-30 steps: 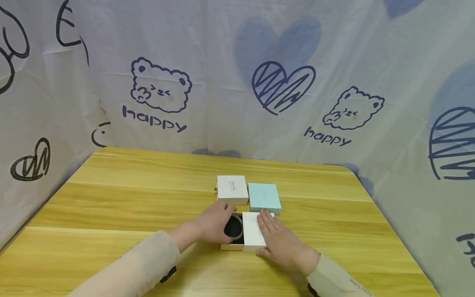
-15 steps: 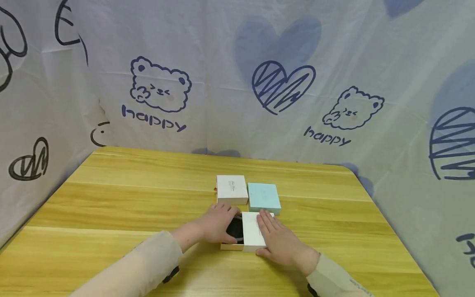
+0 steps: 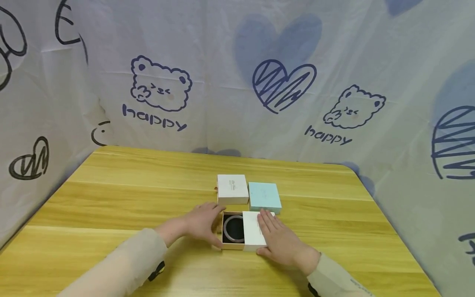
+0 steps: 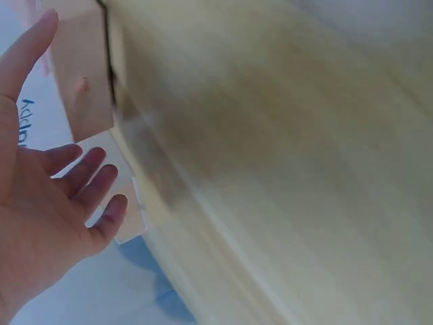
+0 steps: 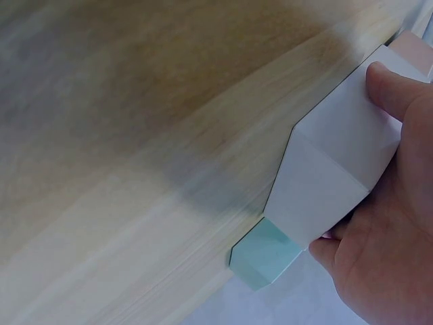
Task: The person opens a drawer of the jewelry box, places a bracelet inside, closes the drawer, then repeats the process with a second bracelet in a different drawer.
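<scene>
A white box sleeve point(image 3: 253, 230) lies on the table with its orange-edged drawer point(image 3: 232, 247) slid out to the left. In the drawer a pale ring-shaped bangle point(image 3: 224, 229) lies round a black cushion, its right edge at the sleeve. My right hand point(image 3: 283, 244) grips the sleeve, fingers over the top and thumb on the near side; in the right wrist view the thumb presses the white wall point(image 5: 338, 108). Just left of the drawer is my left hand point(image 3: 203, 222), fingers spread and holding nothing. The left wrist view shows its palm point(image 4: 47, 210) beside the drawer's end wall point(image 4: 81, 74).
Behind the drawer stands a closed white box point(image 3: 232, 189) with a small ribbon tab at its left. A light blue box point(image 3: 264, 196) sits beside it, behind the sleeve. The wooden table point(image 3: 130, 189) reaches back to a printed curtain point(image 3: 222, 103).
My left hand has drawn back leftward from over the drawer, leaving the bangle in full view there. The right hand has stayed on the sleeve.
</scene>
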`<state>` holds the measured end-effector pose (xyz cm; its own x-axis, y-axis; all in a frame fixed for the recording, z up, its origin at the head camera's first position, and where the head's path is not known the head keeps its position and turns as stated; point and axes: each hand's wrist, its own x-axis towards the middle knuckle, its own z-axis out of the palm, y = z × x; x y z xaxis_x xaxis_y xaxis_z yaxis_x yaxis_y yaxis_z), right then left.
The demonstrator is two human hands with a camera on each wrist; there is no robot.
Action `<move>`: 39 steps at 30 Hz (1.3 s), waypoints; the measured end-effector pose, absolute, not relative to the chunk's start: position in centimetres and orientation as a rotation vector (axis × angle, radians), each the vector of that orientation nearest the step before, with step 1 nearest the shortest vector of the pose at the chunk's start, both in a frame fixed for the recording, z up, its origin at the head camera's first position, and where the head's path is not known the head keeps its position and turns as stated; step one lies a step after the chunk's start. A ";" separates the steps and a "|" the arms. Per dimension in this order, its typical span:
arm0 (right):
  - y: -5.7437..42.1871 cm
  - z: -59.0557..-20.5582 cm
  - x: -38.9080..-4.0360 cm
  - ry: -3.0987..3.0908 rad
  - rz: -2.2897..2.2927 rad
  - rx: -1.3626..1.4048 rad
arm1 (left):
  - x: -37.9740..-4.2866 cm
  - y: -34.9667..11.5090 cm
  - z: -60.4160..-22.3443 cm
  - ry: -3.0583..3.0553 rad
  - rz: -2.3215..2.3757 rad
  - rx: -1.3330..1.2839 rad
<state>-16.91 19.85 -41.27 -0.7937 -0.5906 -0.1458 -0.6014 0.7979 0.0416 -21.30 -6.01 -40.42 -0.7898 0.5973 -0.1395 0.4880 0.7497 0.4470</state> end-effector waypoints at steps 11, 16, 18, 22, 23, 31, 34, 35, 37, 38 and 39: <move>19.8 -41.3 -16.9 2.863 0.130 -0.950 | -21.3 -5.7 -41.1 2.649 0.623 0.821; 19.7 -41.2 -16.8 2.863 0.132 -0.960 | -21.1 -5.3 -41.1 2.647 0.633 0.826; 19.7 -41.2 -16.8 2.864 0.127 -0.965 | -21.1 -5.2 -41.1 2.648 0.638 0.830; 19.7 -41.3 -16.8 2.869 0.116 -0.965 | -21.2 -5.0 -41.3 2.651 0.629 0.841; 19.7 -41.3 -16.9 2.869 0.117 -0.962 | -21.2 -4.9 -41.3 2.654 0.623 0.842; 19.7 -41.4 -16.9 2.871 0.119 -0.952 | -20.8 -4.5 -40.8 2.809 0.261 0.900; 19.7 -41.5 -16.9 2.873 0.115 -0.940 | -20.6 -4.4 -40.6 2.800 0.220 0.949; 19.7 -41.5 -16.9 2.873 0.118 -0.936 | -20.5 -4.4 -40.6 2.791 0.226 0.968; 19.8 -41.6 -16.9 2.874 0.127 -0.937 | -20.5 -4.2 -40.7 2.773 0.230 1.005; 19.8 -41.6 -16.9 2.873 0.126 -0.937 | -20.5 -4.1 -40.8 2.767 0.233 1.020; 19.8 -41.6 -16.9 2.873 0.123 -0.939 | -20.5 -4.0 -40.9 2.766 0.231 1.035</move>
<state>-16.94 19.82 -41.63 -0.8011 -0.5829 -0.1359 -0.5923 0.8046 0.0409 -20.47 -4.01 -40.87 -0.7416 0.6614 -0.1121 0.6336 0.7455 0.2070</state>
